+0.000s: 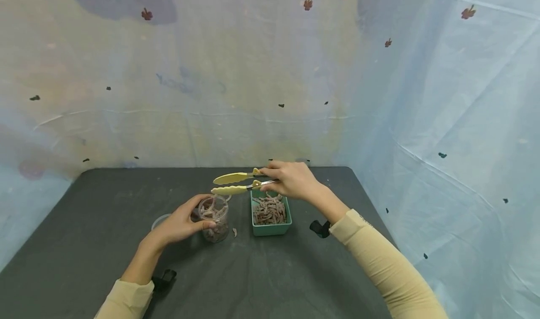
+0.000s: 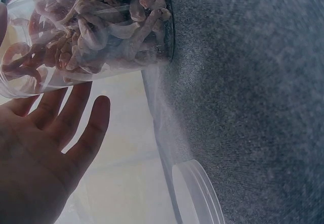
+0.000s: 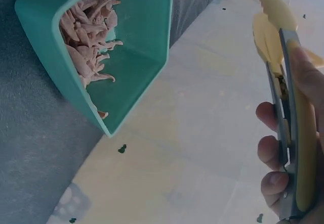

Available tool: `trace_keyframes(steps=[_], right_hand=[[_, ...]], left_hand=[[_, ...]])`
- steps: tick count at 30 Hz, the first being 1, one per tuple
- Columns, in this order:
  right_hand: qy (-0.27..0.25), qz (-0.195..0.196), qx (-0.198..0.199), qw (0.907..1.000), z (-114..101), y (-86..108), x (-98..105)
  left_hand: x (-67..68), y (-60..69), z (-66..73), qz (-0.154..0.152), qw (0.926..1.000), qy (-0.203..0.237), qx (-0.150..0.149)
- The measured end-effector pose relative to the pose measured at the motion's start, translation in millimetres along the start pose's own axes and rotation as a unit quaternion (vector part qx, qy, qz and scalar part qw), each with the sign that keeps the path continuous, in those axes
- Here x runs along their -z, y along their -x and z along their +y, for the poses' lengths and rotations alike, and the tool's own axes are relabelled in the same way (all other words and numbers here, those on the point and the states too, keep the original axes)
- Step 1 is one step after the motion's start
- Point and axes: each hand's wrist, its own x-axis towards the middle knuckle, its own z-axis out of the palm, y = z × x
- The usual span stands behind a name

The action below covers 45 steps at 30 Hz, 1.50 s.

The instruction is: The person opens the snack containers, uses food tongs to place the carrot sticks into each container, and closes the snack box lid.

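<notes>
My left hand (image 1: 181, 224) holds a clear plastic jar (image 1: 216, 233) upright on the table, thumb on its near side and fingers around the back. Inside are pinkish-brown, wrinkled strips (image 2: 91, 29), some reaching the rim. In my right hand (image 1: 293, 178) is a pair of tongs (image 1: 236, 189) with yellow scalloped tips, gripped by the handles. The tips point left above the jar's mouth, a little apart, with nothing visible between them. Right of the jar stands a green rectangular container (image 1: 272, 230) with more such strips (image 3: 88, 37), below my right hand.
One loose strip (image 1: 235, 233) lies on the dark table (image 1: 202, 286) between jar and container. A clear round lid (image 2: 197, 193) is left of the jar, partly behind my left hand. A patterned plastic sheet (image 1: 236, 75) hangs behind the table and along its right side.
</notes>
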Motion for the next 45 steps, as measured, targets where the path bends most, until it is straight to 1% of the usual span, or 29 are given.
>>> trace_keyframes(steps=[3, 7, 10, 17, 21, 24, 28, 31, 34, 38, 42, 45], right_hand=[[-0.007, -0.018, -0.011, 0.9997, 0.2, -0.6, -4.4], [-0.012, -0.036, -0.003, 0.9993, -0.5, -1.2, -7.2], [-0.013, -0.030, 0.010, 0.9994, -0.9, -0.7, -7.5], [-0.005, -0.005, 0.026, 0.9996, -0.7, 1.4, -3.7], [-0.013, -0.009, 0.038, 0.9991, -1.6, 3.3, -0.3], [-0.013, -0.017, 0.058, 0.9981, -4.0, 2.5, 1.9], [0.000, -0.025, 0.081, 0.9964, -8.7, -0.5, 5.2], [0.008, -0.024, 0.082, 0.9963, -10.7, -1.0, 6.9], [0.006, -0.014, 0.069, 0.9975, -9.8, 2.3, 7.8], [-0.016, 0.009, 0.027, 0.9995, -3.1, 13.6, 7.3], [-0.050, 0.032, -0.035, 0.9976, 5.4, 33.2, 4.6], [-0.089, 0.049, -0.093, 0.9905, 11.2, 51.5, -0.6]], left_hand=[[-0.9, 0.0, -1.8, -0.002, 1.0000, 0.001, 0.001], [-1.1, 0.2, -3.3, -0.004, 1.0000, 0.001, 0.005], [-0.8, 0.2, -3.3, -0.003, 1.0000, 0.001, 0.004], [-0.1, -0.2, -2.7, -0.001, 0.9999, 0.005, -0.010], [0.1, -0.1, -2.5, -0.002, 0.9999, 0.005, -0.012], [0.0, -0.3, -2.9, -0.002, 0.9999, 0.002, -0.012], [-0.1, -1.2, -3.0, 0.000, 0.9999, 0.003, -0.015], [-0.5, -1.5, -2.5, -0.002, 0.9999, 0.004, -0.013], [-0.9, -0.6, -2.5, -0.005, 1.0000, 0.000, -0.004], [-0.9, 0.5, -2.7, -0.004, 1.0000, 0.000, -0.003], [-0.5, 0.3, -1.8, 0.000, 0.9998, 0.009, -0.015], [-0.6, 0.3, -1.0, 0.000, 0.9997, 0.013, -0.019]])
